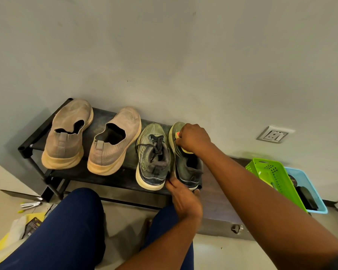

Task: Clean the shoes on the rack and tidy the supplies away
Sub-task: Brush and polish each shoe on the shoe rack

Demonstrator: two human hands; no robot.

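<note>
Shoe in hand: the dark grey-and-green laced running shoe (187, 168) stood at the right end of the black metal shoe rack (37, 137), just beside its twin, the other grey-green laced trainer (152, 158), and you were on it with both hands!

Long axis: heel near you, toe pointing far toward the pale wall, so the shoe ran straight away from your knees.

Right hand: your right hand (193, 139) sat curled over the far half, near the toe and laces, fingers closed on something small with a pink and yellow edge (177, 135); I could not tell whether it was a sponge or a brush.

Left hand: your left hand (183, 199) pinched the near heel at the sole, on the side facing the twin shoe.

Nearer hand: the left was nearer the heel, the right nearer the toe; I judged any stroke would run along that near-to-far line, with the left steadying it.

Still waiting: the pair of worn beige knit slip-on shoes (90, 137) sat on the left half of the rack, well apart from your hands.

Supplies: the lime green plastic basket (265, 168) and the light blue plastic basket (308, 184) stood on the floor to the far right, touching each other.
</note>
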